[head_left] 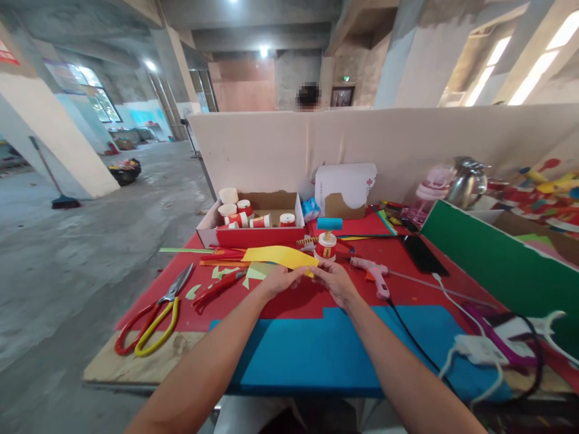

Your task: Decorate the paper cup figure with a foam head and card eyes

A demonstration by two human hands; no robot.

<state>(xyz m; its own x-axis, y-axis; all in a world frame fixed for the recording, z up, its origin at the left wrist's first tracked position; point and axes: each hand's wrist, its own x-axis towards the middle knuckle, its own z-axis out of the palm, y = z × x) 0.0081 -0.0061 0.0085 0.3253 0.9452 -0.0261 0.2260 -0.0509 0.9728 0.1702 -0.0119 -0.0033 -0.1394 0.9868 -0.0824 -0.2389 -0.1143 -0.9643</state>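
Your 2 hands [310,278] pinch a yellow paper strip [280,256] above the red covering [294,308].
Left to right: bare concrete floor [149,235] with a broom [66,201]; scissors [168,296] by the table's left edge; the strip, reaching left past your left hand [279,282], which grasps it near its right end; your right hand [337,283], fingertips closed on that end; a blue sheet [298,352] below your wrists; a pink glue gun [381,283]; a black phone [423,254]; a green panel [479,253].

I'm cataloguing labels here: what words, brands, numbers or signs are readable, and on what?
No text is legible.
Yellow label on the paper cup: too small.
Red sign on the left pillar: blurred.
Distant green sign: too small.
White cardboard: pink emblem, no readable words.
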